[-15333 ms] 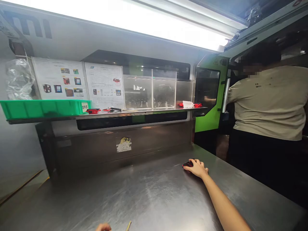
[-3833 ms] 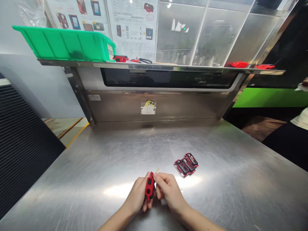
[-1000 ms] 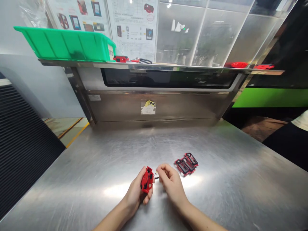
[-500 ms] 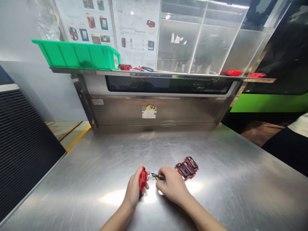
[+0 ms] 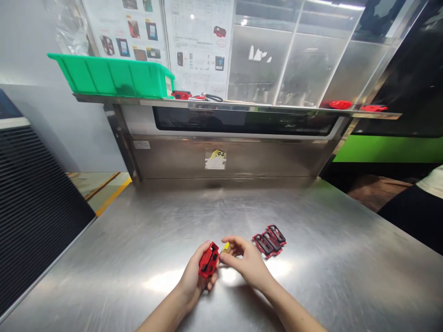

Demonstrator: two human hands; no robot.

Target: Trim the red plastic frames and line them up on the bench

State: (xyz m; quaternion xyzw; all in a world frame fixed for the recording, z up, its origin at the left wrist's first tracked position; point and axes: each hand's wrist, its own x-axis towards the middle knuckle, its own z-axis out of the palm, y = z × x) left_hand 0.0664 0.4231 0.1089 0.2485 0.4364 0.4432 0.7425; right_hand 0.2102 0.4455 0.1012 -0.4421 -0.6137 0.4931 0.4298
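My left hand point(image 5: 194, 279) is closed round a small red and black plastic part point(image 5: 209, 260), held upright just above the steel table point(image 5: 138, 240). My right hand point(image 5: 246, 261) pinches a thin yellow-handled tool point(image 5: 225, 247) whose tip meets the part's upper right edge. Three more red and black parts point(image 5: 269, 239) lie in a fanned row on the table, just right of my right hand.
A steel shelf point(image 5: 242, 107) runs across the back, carrying a green bin point(image 5: 114, 80), a red tool point(image 5: 182, 95) and red pieces point(image 5: 341, 104) at its right end. Instruction sheets point(image 5: 199, 41) hang behind. A person in dark trousers point(image 5: 413, 212) stands at the right.
My left hand has turned the red part so its face tilts up. My right hand has brought the yellow tool in against the part's edge. The view has shifted slightly.
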